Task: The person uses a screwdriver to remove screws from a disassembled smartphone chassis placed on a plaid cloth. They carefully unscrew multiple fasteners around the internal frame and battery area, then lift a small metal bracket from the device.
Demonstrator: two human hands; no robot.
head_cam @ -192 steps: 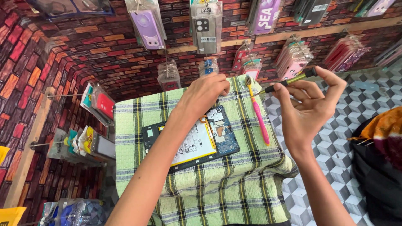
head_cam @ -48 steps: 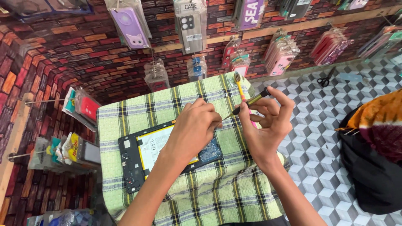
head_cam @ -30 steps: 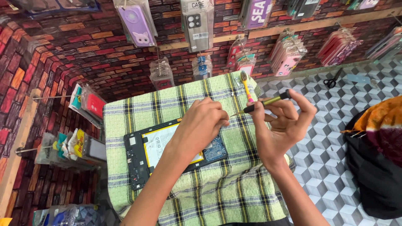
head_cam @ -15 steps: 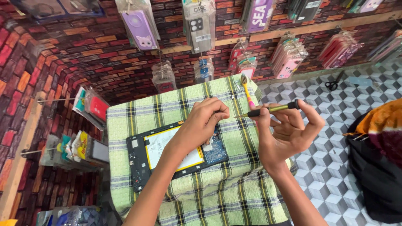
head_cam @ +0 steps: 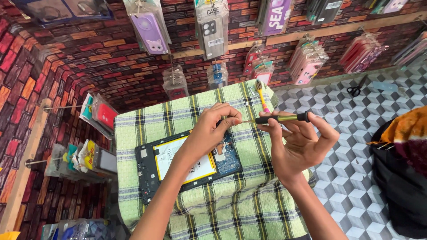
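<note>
1. The right hand (head_cam: 298, 146) is gripping a small screwdriver (head_cam: 278, 118) with a black and yellow-green handle, holding it nearly level; the thumb and fingers are closing on the handle and the fingertip is capping its far end.
2. The left hand (head_cam: 213, 129) is pinching together at the metal tip of the screwdriver, its thumb and forefinger meeting there. Whether a small part is sitting between those fingertips cannot be told.
3. The two hands are working close together, joined only through the screwdriver, and are hovering just above the opened device.
4. Directly beneath the left hand, an opened tablet (head_cam: 187, 162) is lying flat with its back cover off, showing a yellow-edged white battery (head_cam: 180, 160) under the left forearm and a blue circuit board (head_cam: 227, 162) just below the left wrist.
5. The tablet is resting on a green checked cloth (head_cam: 231, 209) that is covering the bench under both hands.
6. Just beyond the right hand, a toothbrush (head_cam: 262, 100) with a pink and yellow handle is lying on the far edge of the cloth.
7. Farther out beyond the hands, packaged phone cases (head_cam: 212, 29) are hanging on hooks against a brick-pattern wall (head_cam: 111, 66).
8. Well to the right of the right hand, a pair of scissors (head_cam: 356, 89) is lying on a cube-pattern surface (head_cam: 356, 178), and a dark bag (head_cam: 396, 186) with orange fabric is sitting at the right edge.
</note>
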